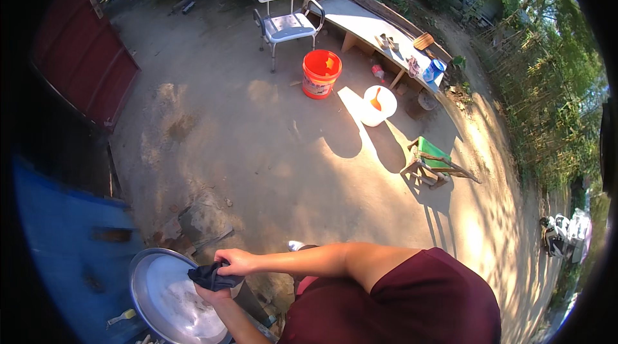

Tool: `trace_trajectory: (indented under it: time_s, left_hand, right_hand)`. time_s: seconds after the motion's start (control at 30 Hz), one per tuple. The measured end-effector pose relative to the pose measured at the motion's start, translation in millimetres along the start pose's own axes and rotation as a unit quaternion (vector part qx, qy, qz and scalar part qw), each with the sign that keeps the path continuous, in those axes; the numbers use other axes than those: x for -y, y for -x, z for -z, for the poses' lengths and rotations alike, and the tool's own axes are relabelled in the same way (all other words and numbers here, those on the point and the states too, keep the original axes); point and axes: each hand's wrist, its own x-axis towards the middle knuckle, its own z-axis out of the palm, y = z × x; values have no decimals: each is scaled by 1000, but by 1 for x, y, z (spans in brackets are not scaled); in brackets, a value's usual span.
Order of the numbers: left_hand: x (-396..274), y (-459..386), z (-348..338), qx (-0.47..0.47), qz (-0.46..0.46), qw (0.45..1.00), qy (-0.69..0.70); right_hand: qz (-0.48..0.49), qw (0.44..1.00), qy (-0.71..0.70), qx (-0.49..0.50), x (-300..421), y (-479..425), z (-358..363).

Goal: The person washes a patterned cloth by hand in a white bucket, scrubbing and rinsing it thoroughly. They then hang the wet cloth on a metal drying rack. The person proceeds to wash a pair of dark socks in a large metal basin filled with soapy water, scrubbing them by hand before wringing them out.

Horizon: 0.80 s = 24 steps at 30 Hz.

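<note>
A bunched dark cloth (212, 275) is gripped between both hands over the right-hand rim of a large metal basin (136, 291). My right hand (235, 263) pinches the cloth from above. My left hand (212, 293) holds it from below, with its fingers partly hidden by the folds. Cloudy, whitish water (178, 295) with foam fills the basin, and a bright glint shows on its surface.
A yellow brush (123, 317) lies left of the basin, beside a blue surface (63, 237). Further off stand a white chair (289, 26), a red bucket (318, 90), a white bucket (386, 102) with an orange scoop (376, 100), a low table (359, 14) and a green-seated stool (433, 150).
</note>
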Motion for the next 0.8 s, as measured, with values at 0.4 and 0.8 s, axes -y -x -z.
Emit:
trace_trajectory:
  time_s: [0.4, 0.8]
  left_hand:
    - [86, -101, -109, 74, 55, 995, -41]
    - [298, -208, -315, 25, 73, 996, 39]
  right_hand:
    - [-228, 933, 72, -269, -77, 218, 308]
    - [-312, 780, -126, -527, -137, 428, 631]
